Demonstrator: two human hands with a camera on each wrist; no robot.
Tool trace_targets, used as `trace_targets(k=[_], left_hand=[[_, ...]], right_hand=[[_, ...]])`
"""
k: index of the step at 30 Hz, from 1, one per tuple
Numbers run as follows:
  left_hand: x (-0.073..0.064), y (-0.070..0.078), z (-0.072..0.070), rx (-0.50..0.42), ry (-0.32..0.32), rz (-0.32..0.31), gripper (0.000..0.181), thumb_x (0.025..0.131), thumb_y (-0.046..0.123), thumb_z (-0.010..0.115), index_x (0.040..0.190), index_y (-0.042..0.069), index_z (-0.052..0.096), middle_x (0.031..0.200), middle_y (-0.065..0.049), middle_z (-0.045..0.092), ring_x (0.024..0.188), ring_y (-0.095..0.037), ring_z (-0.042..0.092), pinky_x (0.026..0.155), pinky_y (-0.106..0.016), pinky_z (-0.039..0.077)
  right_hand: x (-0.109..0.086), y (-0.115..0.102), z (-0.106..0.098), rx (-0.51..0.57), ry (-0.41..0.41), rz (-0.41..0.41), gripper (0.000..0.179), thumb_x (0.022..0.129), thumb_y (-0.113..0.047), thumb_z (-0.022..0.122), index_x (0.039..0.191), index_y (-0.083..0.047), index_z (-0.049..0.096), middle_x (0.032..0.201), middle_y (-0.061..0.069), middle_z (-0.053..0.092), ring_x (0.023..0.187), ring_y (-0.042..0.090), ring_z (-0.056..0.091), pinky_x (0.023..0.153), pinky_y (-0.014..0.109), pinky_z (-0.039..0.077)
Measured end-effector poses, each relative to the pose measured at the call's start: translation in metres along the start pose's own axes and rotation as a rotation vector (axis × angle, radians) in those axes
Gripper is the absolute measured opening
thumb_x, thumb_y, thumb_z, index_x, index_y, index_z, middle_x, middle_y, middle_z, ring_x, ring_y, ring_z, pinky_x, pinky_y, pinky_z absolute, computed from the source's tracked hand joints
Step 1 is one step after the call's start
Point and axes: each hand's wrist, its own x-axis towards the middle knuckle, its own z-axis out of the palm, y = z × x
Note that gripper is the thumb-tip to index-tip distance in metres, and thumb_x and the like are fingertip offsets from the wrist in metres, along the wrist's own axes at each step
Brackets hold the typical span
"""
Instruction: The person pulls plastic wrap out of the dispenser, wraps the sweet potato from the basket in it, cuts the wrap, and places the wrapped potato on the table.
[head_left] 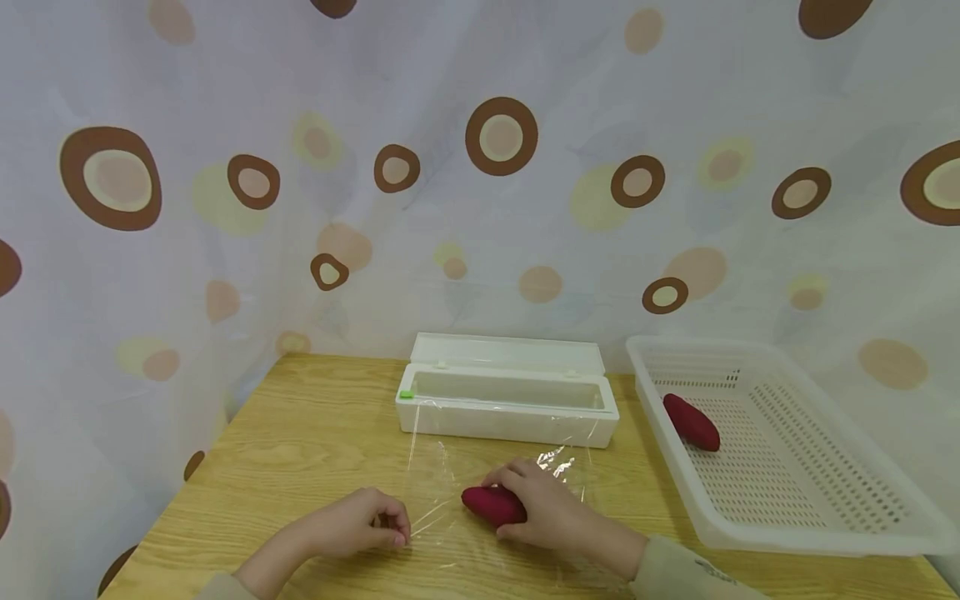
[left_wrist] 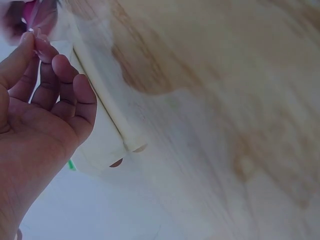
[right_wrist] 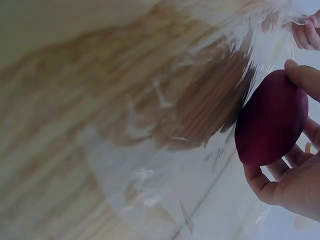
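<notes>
A sheet of clear cling film (head_left: 438, 475) stretches from a white dispenser box (head_left: 502, 422) toward the near side of the wooden table. At its left edge my left hand (head_left: 352, 525) pinches the film between thumb and forefinger, as the left wrist view shows too. My right hand (head_left: 551, 510) grips a dark red sweet potato (head_left: 491, 503) over the middle of the film, thumb on the near side and fingers on the far side. In the right wrist view the sweet potato (right_wrist: 272, 120) appears close against the film; whether it bears on the film is hard to tell.
To the right stands a white plastic basket (head_left: 832, 417) with another sweet potato (head_left: 692, 423) inside, near its left wall. The dispenser's lid (head_left: 506, 353) is raised at the back. A dotted curtain (head_left: 450, 208) hangs behind the wooden table (head_left: 300, 433).
</notes>
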Motion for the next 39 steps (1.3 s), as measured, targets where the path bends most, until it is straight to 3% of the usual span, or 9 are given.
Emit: trace_targets(k=[15,21,31,39], left_hand=[[0.001,0.004,0.0,-0.013,-0.002,-0.005,0.009,0.09,0.019,0.063,0.085,0.013,0.067,0.077,0.004,0.062,0.068,0.0,0.05,0.061,-0.018,0.043],[0.001,0.003,0.0,-0.002,-0.008,0.005,0.01,0.091,0.02,0.063,0.085,0.014,0.067,0.077,0.006,0.062,0.068,0.0,0.05,0.061,-0.018,0.044],[0.001,0.001,0.001,0.005,-0.012,0.021,0.01,0.09,0.021,0.063,0.086,0.013,0.067,0.077,0.009,0.061,0.068,0.002,0.051,0.062,-0.019,0.046],[0.001,0.002,0.0,0.021,-0.013,0.029,0.011,0.09,0.022,0.063,0.086,0.013,0.067,0.077,0.01,0.062,0.069,0.002,0.051,0.062,-0.019,0.046]], right_hand=[[0.003,0.003,0.005,0.016,-0.039,-0.023,0.052,0.074,-0.034,0.079,0.119,-0.022,0.055,0.111,-0.004,0.054,0.101,0.013,0.05,0.082,0.032,0.047],[0.0,0.006,0.003,0.015,-0.053,-0.015,0.059,0.073,-0.036,0.079,0.125,-0.023,0.053,0.118,-0.004,0.054,0.105,0.015,0.051,0.083,0.035,0.047],[-0.013,0.006,-0.015,0.046,-0.006,-0.017,0.062,0.073,-0.032,0.08,0.128,-0.021,0.053,0.126,-0.003,0.052,0.115,0.02,0.05,0.09,0.047,0.044],[-0.033,0.009,-0.035,-0.004,-0.004,-0.02,0.06,0.071,-0.028,0.082,0.123,-0.018,0.056,0.123,-0.003,0.052,0.114,0.02,0.052,0.093,0.043,0.047]])
